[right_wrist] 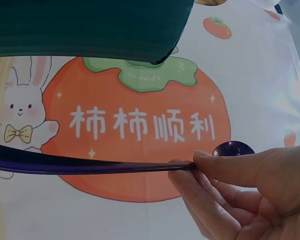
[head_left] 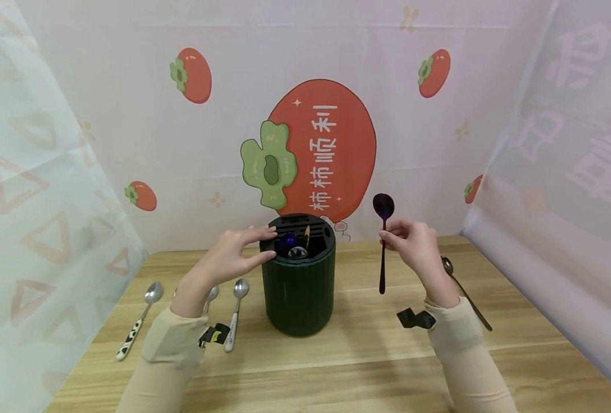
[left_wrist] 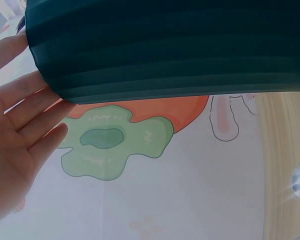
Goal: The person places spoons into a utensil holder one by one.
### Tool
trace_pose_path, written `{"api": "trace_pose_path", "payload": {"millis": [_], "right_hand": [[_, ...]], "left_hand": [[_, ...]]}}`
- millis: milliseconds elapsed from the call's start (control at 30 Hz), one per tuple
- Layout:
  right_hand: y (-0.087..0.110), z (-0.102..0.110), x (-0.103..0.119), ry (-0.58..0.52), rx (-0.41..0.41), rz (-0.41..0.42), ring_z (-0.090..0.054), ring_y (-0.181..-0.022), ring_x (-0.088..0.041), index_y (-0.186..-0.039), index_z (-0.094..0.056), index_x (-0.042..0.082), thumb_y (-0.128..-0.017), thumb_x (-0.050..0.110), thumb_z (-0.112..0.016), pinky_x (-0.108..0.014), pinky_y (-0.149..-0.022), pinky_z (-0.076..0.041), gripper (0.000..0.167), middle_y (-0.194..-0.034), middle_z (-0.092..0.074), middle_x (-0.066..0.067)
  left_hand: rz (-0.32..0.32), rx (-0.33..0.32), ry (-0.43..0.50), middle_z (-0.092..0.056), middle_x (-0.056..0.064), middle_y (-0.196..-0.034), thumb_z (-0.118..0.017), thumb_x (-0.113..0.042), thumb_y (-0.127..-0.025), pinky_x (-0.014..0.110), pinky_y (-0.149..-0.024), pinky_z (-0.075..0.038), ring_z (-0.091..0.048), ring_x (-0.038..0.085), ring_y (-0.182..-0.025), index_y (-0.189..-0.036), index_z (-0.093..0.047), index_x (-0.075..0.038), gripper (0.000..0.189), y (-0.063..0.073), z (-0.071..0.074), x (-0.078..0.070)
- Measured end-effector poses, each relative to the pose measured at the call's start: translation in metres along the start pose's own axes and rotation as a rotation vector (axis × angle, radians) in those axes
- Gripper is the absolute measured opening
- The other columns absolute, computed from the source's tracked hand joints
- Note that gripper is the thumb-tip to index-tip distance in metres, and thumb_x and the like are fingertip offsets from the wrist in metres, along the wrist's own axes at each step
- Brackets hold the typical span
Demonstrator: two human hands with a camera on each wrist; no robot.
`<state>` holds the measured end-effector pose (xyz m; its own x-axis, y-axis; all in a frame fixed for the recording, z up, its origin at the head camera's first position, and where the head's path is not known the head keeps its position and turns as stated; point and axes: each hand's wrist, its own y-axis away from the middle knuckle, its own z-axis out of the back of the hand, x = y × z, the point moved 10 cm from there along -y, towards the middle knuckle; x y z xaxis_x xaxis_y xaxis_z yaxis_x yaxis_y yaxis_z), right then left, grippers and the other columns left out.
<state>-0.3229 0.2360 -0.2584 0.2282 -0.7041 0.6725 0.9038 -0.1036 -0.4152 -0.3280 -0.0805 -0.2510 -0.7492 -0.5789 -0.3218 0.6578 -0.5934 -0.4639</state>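
Observation:
A dark green ribbed utensil holder (head_left: 299, 298) with a slotted black top stands upright on the table. My left hand (head_left: 226, 256) touches its left rim, with thumb and fingers stretched out. The holder's wall also fills the top of the left wrist view. Inside its opening show a blue-purple spoon bowl (head_left: 288, 241), a silver one (head_left: 298, 252) and a gold-coloured edge. To the right of the holder, my right hand (head_left: 413, 244) pinches a dark purple spoon (head_left: 383, 205) between thumb and fingers. This spoon hangs upright above the table, bowl up and handle down.
On the left lie a spoon with a cow-patterned handle (head_left: 129, 339), a white-handled spoon (head_left: 232, 330) and another spoon (head_left: 212, 293) partly behind my left arm. A dark spoon (head_left: 473, 304) lies beyond my right forearm. A printed cloth backdrop (head_left: 222, 143) rises behind the wooden table (head_left: 357, 367).

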Motion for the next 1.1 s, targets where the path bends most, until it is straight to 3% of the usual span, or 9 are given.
{"api": "trace_pose_path", "payload": {"millis": [367,600,1100], "right_hand": [[0.001,0.003,0.016,-0.018,-0.021,0.032,-0.072,-0.075,-0.022,-0.094,-0.069,0.004,-0.088,0.022,-0.068,-0.031,-0.067,-0.058,0.019,-0.087,-0.073,-0.014],[0.002,0.007,0.028,-0.03,-0.044,0.064,-0.072,-0.075,-0.023,-0.093,-0.07,0.005,-0.088,0.024,-0.069,-0.022,-0.063,-0.057,0.021,-0.085,-0.073,-0.013],[0.004,0.004,0.052,-0.077,-0.089,0.12,-0.07,-0.074,-0.023,-0.093,-0.07,0.003,-0.086,0.018,-0.071,-0.015,-0.059,-0.053,0.017,-0.085,-0.072,-0.012]], "left_hand": [[0.0,-0.006,-0.001,-0.058,0.001,-0.133,-0.063,-0.038,-0.09,0.044,-0.106,-0.039,-0.05,0.022,-0.129,-0.128,-0.061,-0.014,0.045,0.001,-0.001,0.001],[-0.003,-0.008,0.003,-0.059,0.001,-0.133,-0.063,-0.038,-0.09,0.044,-0.106,-0.04,-0.05,0.02,-0.129,-0.128,-0.061,-0.014,0.045,0.0,-0.001,0.001],[0.001,-0.009,0.006,-0.058,0.001,-0.133,-0.063,-0.039,-0.09,0.044,-0.105,-0.042,-0.05,0.019,-0.129,-0.128,-0.061,-0.015,0.045,0.001,0.0,0.001]]}}
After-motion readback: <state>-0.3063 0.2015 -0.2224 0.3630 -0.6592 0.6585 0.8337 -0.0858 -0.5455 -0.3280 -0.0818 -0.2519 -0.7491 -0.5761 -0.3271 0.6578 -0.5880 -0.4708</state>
